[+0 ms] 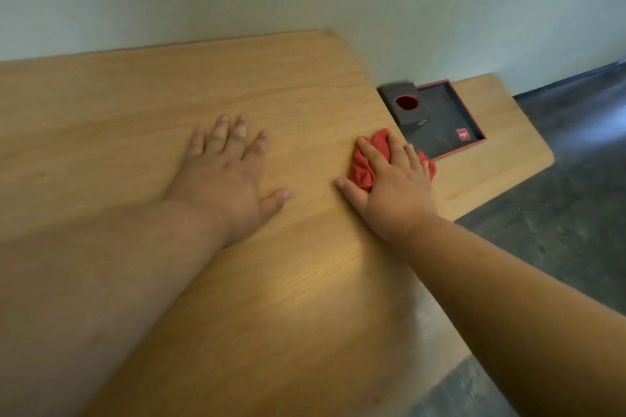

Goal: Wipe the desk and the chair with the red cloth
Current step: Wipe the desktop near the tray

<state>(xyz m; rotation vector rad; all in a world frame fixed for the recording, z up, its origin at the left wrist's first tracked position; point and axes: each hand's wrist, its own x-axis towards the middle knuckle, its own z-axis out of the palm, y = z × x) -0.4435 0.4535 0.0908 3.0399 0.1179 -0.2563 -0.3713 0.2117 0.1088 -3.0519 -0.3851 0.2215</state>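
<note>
A light wooden desk (135, 105) fills most of the view. My right hand (393, 186) presses down on a crumpled red cloth (364, 167) at the desk's right edge, fingers spread over it. My left hand (227, 169) lies flat on the desk top to the left of the cloth, palm down, fingers apart, holding nothing. No chair is in view.
Beyond the desk's right edge a lower wooden surface (501, 159) carries a dark tray with a red rim (443, 125) and a dark box with a round red hole (404, 105). A pale wall runs behind. Dark grey floor (559, 213) lies to the right.
</note>
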